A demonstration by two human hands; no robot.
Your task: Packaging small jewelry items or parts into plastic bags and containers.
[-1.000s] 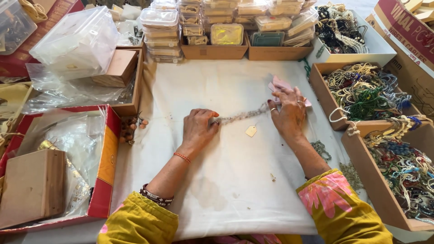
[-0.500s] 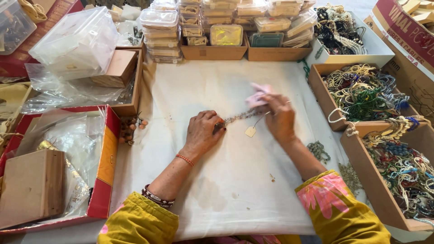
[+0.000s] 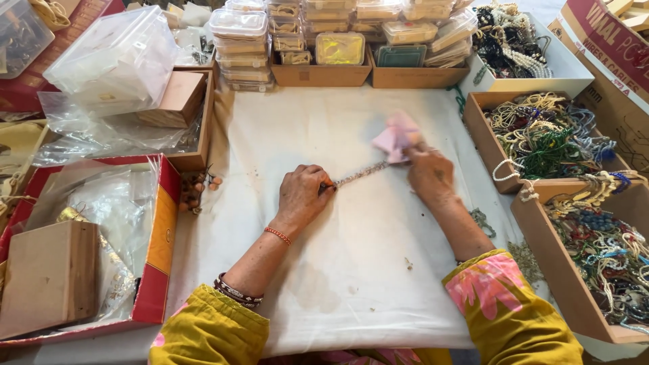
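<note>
Cloth [image 3: 351, 270], white and stained, covers the table between boxes of beads [image 3: 541, 135]. A bead strand [image 3: 362, 172] lies mid-cloth, slanting up toward the right. The left hand [image 3: 304, 196] pinches its near end; the right hand [image 3: 429, 172], blurred, clutches a pink rag [image 3: 397, 134] hiding the far end.

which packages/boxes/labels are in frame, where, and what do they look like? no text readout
Clear plastic cases: stacked along the far edge, lidded, rectangular.
Red carton: left of the cloth, open, holding clear bags.
Printed carton: top right corner, red and white, lettered.
Brown trays: right side, open, full of beaded strands.
No screen or sign shows.
</note>
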